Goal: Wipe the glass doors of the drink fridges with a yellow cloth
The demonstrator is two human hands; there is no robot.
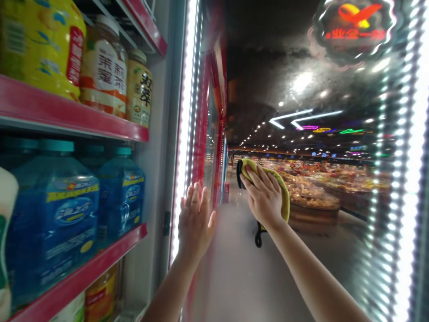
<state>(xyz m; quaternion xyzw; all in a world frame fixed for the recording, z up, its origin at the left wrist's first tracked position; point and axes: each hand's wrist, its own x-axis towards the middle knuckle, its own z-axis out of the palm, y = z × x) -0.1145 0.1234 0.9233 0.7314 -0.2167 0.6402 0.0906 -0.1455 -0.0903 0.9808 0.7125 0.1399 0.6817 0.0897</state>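
Note:
In the head view, my right hand (264,197) presses a yellow cloth (284,188) with dark edging flat against a glass door (321,268). Its fingers are stretched over the cloth, and a black loop (258,238) hangs from the cloth's lower edge. My left hand (196,217) is raised with its fingers up and slightly apart, holding nothing. It is beside the bright LED strip (182,134) at the red door frame. Whether the left palm touches anything I cannot tell.
On the left, cooler shelves with red front rails (110,127) hold yellow drink bottles (50,49), a tea bottle (105,67) and large blue bottles (70,201). Another LED strip (407,201) runs down the right. Through the glass appear shop displays (311,185), and a lit sign (357,31) is above.

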